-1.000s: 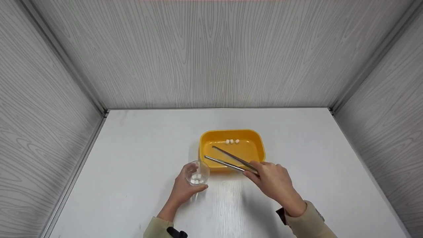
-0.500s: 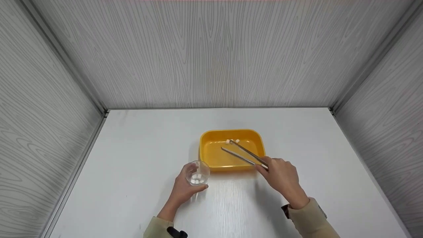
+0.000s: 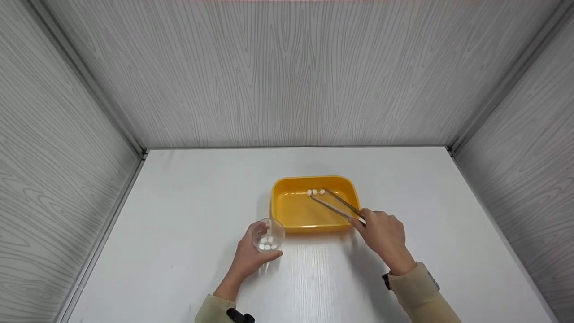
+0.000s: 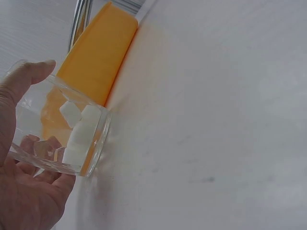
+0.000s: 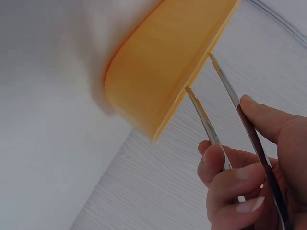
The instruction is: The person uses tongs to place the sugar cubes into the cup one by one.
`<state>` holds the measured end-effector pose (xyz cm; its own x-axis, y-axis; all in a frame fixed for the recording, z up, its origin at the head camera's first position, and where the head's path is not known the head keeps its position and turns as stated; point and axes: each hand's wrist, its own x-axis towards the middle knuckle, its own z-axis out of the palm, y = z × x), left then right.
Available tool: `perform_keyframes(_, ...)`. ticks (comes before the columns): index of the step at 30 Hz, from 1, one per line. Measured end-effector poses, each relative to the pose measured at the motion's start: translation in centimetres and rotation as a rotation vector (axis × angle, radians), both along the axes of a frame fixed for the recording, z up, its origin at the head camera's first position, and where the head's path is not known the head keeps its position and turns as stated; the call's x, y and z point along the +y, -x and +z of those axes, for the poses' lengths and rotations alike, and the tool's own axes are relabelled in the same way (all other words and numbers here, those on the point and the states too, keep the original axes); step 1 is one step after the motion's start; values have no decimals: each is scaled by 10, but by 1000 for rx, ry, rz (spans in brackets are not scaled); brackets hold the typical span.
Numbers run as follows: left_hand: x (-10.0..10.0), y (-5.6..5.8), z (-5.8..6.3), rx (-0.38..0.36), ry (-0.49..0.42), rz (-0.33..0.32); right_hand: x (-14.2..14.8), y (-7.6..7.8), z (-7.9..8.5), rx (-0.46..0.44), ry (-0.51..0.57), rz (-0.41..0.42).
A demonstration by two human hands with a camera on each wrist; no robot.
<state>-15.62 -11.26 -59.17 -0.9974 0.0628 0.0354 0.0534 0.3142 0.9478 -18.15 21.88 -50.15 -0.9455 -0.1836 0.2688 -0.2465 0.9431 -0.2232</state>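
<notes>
My left hand (image 3: 251, 254) grips a clear glass (image 3: 274, 229) just in front of the yellow tray's left corner. Several white cubes (image 4: 81, 136) lie at the bottom of the glass in the left wrist view. My right hand (image 3: 382, 233) holds long metal tweezers (image 3: 334, 208), which reach over the near right rim of the yellow tray (image 3: 291, 217). Their arms are spread, with the tips down near three small white cubes (image 3: 315, 192) by the tray's back wall. One tip is right at the rightmost cube. In the right wrist view the tray wall hides the tips.
A white tabletop (image 3: 193, 202) lies under everything. Grey wood-grain panels (image 3: 291, 76) stand at the back and on both sides. The tray's rim rises between the glass and the cubes in it.
My right hand has moved right and away from me, bringing the tweezers from over the tray's left part to the cubes at the back. The left hand and glass stay put.
</notes>
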Motion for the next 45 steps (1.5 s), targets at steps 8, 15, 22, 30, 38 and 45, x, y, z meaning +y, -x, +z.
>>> perform_keyframes(8, 0, 0, 0, -16, -22, -5, 4, 11, -9, -42, -31, -38)
perform_keyframes(15, 1, 0, 1, -14, -2, 4, 3, 16, -12, -75, -77, -77)
perform_keyframes(22, 0, 1, -1, 1, 6, 0, -2, 19, -15, -80, -92, -83)
perform_keyframes(30, 0, 1, -2, -3, 3, 3, -5, 23, -19, -49, -104, -80)
perform_keyframes(38, 0, 1, -1, 4, -2, 2, -7, 27, -20, -17, -139, -75)
perform_keyframes(45, 1, 1, -1, 7, 8, 7, -9, 30, -18, -27, -174, -71)
